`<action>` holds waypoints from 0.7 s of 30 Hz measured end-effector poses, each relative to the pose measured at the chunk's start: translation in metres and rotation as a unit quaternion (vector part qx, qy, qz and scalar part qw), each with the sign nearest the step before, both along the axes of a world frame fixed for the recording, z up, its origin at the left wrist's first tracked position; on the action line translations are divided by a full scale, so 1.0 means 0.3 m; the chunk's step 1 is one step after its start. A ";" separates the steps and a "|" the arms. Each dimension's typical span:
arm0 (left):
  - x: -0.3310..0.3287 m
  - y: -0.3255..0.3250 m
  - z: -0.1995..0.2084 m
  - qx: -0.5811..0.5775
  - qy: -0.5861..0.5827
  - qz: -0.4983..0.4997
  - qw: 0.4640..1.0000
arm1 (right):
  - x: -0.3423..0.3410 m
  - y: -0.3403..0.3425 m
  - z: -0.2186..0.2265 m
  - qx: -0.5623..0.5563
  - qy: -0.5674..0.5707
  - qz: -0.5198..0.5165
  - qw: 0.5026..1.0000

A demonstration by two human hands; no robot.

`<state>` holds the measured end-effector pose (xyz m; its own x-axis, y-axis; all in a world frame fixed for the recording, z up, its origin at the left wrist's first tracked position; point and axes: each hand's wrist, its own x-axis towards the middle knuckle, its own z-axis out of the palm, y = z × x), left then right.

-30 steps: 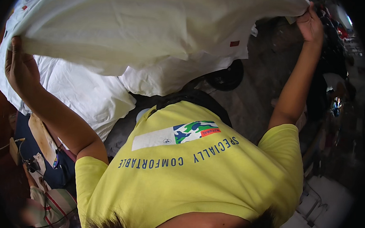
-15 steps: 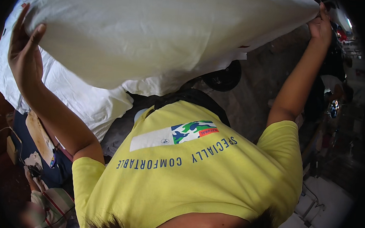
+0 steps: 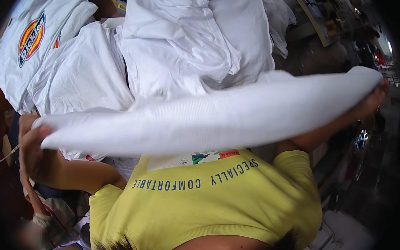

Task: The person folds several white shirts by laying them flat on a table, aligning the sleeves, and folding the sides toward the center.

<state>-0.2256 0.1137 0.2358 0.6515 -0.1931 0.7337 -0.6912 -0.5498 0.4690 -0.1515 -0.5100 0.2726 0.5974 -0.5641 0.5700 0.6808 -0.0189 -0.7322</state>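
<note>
A white shirt (image 3: pixel 195 120) is stretched wide in front of my chest, pulled between both hands and blurred by motion. My left hand (image 3: pixel 33 144) is closed round its left end, with the fingers partly blurred. At the far right, my right hand (image 3: pixel 374 100) grips the other end, and the cloth hides some of its fingers. Neckline and sleeves of this shirt cannot be made out. Just beyond it lie white shirts (image 3: pixel 168 40) in a loose pile.
A white shirt with a large coloured print (image 3: pixel 63 2) lies at the far left. A flat board-like frame (image 3: pixel 314 19) stands at the back right. Another person's sleeve (image 3: pixel 54 217) shows at lower left. White cloth with a small red tag (image 3: pixel 89 157) sits below my left forearm.
Both hands have come down and nearer my body with the shirt. My left hand has closed on the cloth. The white pile beyond, hidden before, now shows.
</note>
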 end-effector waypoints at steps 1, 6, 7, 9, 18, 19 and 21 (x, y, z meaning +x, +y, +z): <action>0.011 -0.025 -0.009 -0.003 0.015 0.028 0.999 | 0.072 -0.003 -0.035 -0.003 0.014 -0.027 1.000; 0.243 -0.119 -0.235 -0.154 0.312 0.089 0.933 | 0.495 0.040 -0.394 0.068 0.099 -0.040 0.992; 0.320 -0.123 -0.301 -0.116 0.323 0.118 0.932 | 0.575 0.055 -0.486 0.050 0.098 -0.038 0.993; 0.470 -0.113 -0.486 -0.081 0.323 0.157 0.930 | 0.713 0.112 -0.636 -0.011 0.162 0.004 0.987; 1.052 -0.105 -0.750 -0.107 0.383 0.274 0.876 | 0.857 0.264 -0.876 -0.157 0.300 0.046 0.940; 1.087 -0.104 -0.749 -0.112 0.427 0.266 0.857 | 0.853 0.272 -0.858 -0.138 0.293 0.063 0.944; 1.127 -0.090 -0.761 -0.081 0.481 0.298 0.820 | 0.852 0.284 -0.807 -0.100 0.278 0.095 0.951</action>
